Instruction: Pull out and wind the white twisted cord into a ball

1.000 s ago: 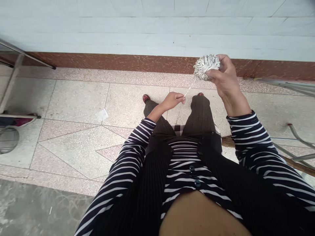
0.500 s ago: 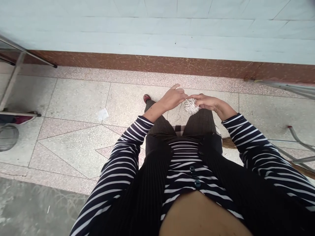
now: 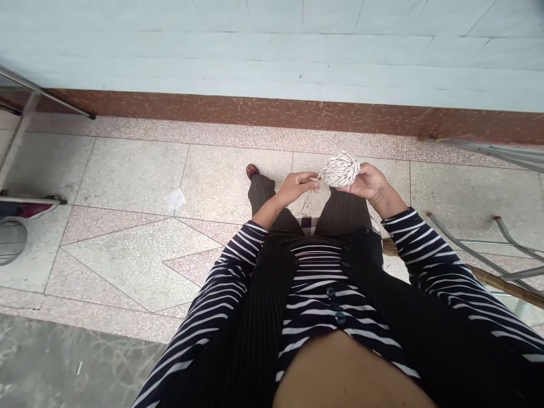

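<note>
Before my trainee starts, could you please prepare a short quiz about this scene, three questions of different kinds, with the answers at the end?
1. Short answer: which of the person's hands holds the ball of cord?
2. True or false: the white scrap lies on the floor, to the left of the ball of cord in the picture.
3. Multiple choice: what pattern do the sleeves have? A) dots B) checks C) stripes

Key:
1. The right hand.
2. True.
3. C.

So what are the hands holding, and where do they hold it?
The right hand holds a ball of whitish cord by its right side; the left hand seems to pinch the strand leaving it.
</note>
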Tool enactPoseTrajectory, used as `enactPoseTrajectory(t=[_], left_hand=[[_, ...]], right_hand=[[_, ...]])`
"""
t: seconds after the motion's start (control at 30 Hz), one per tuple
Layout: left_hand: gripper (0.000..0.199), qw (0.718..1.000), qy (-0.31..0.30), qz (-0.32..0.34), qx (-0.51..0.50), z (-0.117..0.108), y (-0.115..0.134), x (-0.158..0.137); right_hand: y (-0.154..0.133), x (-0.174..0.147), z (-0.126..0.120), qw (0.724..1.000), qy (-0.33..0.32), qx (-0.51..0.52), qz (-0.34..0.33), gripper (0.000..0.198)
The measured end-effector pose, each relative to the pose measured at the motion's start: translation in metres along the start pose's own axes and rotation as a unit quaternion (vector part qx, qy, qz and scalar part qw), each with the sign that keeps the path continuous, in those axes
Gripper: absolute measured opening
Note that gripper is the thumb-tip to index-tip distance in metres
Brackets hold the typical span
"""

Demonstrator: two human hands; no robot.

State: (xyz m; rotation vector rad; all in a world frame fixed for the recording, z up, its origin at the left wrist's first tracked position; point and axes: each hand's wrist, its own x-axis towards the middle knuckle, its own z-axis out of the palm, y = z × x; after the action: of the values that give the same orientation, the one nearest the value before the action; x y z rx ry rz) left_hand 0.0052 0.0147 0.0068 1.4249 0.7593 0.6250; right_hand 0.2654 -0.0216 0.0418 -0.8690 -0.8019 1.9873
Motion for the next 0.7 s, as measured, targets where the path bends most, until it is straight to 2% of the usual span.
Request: enactPoseTrajectory(t=[0.07,0.17,0.37,0.5,0.7], left_hand=[[0.043,0.999,0.015,-0.009,0.044,-0.006,0.000,0.000],[0.042,0.987,0.082,-0.004,0.135,-0.025,0.005,0.007],[0.043,0.961,0.174,0.077,0.202,-0.056,0.022,0.029],[0.041,0.948,0.189,0.088,0.239,-0.056,0.023,0.037],[0.038,0.926,0.222,0.050,0.301,-0.052,0.022,0.042]], right_hand=[[-0.004,-0.002,0.007,1.000,-0.011,0.000,-0.019,0.070],[-0.008,-0.009,0.021,0.999,-0.031,-0.002,-0.042,0.085],[-0.008,-0.020,0.034,0.997,-0.043,-0.047,-0.034,0.094],[-0.013,-0.021,0.042,0.993,-0.015,-0.109,-0.030,0.101],[-0.018,-0.018,0.057,0.990,0.004,-0.136,-0.031,0.096]])
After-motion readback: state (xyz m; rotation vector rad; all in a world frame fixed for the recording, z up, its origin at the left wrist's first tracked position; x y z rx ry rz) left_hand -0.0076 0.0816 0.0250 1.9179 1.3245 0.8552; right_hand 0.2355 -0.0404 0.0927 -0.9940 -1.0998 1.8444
